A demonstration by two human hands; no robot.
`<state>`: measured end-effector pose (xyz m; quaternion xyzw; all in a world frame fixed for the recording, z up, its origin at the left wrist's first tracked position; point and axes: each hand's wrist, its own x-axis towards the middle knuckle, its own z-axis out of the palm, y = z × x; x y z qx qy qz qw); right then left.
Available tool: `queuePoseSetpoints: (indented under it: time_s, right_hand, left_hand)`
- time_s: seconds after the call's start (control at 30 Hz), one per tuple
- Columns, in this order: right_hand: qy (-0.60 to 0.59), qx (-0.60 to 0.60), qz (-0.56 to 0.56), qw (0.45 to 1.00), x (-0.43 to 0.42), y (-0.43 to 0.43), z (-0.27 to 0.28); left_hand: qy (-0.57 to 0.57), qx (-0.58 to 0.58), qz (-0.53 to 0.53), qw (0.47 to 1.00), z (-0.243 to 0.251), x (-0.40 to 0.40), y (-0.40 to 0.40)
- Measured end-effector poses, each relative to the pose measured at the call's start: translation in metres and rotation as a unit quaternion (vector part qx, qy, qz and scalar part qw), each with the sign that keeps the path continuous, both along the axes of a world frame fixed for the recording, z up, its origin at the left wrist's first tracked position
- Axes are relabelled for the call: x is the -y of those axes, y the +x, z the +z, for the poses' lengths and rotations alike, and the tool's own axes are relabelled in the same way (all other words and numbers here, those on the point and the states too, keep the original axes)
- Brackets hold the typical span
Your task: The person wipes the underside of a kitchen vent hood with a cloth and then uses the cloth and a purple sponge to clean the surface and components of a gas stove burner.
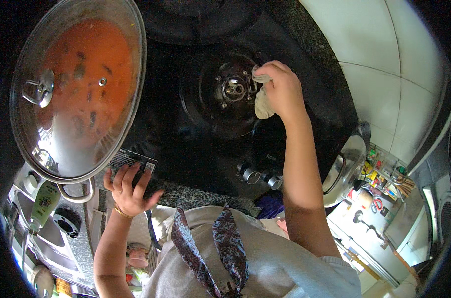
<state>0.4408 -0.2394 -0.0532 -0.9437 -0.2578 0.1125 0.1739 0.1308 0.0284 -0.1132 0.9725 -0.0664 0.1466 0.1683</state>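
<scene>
My right hand (283, 87) grips a crumpled pale cloth (263, 104) at the right side of the burner recess. The burner's metal centre (234, 89) is bare, with no pan support over it. Spread fingers of my left hand (130, 188) rest on the front edge of the black glass gas hob (195, 156), over a printed label (136, 160). Behind that hand, at the left, stands a wide pot with a clear glass lid (80, 156). Orange-red liquid with dark pieces shows through the glass.
Two control knobs (252, 176) sit near the hob's front. A lidded metal pan (342, 175) is at the right. White wall tiles (378, 93) rise at upper right. On the left are a sink (50, 247), a green bottle (45, 203) and a black burner part (67, 222).
</scene>
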Motion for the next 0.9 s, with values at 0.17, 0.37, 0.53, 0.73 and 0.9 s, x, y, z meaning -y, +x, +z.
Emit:
queuePoseSetpoints:
  time_s: [0.17, 0.37, 0.53, 0.73, 0.9]
  right_hand:
    - [0.027, 0.029, 0.114, 0.993, -0.008, -0.004, -0.001]
    - [0.021, -0.014, 0.003, 1.000, -0.010, -0.003, 0.000]
    - [0.073, -0.090, 0.007, 0.993, -0.005, 0.000, -0.004]
    - [0.014, 0.091, -0.007, 0.996, -0.004, 0.011, -0.016]
    - [-0.011, 0.082, -0.104, 0.991, 0.008, -0.017, -0.020]
  left_hand:
    - [-0.005, -0.003, -0.005, 1.000, 0.000, 0.000, -0.001]
    - [-0.010, 0.000, -0.001, 1.000, 0.001, 0.001, 0.003]
    - [-0.007, -0.007, -0.005, 1.000, 0.002, 0.000, 0.000]
    - [-0.002, 0.000, 0.001, 1.000, 0.002, 0.001, 0.003]
    - [-0.004, -0.002, 0.001, 1.000, 0.002, 0.001, 0.001]
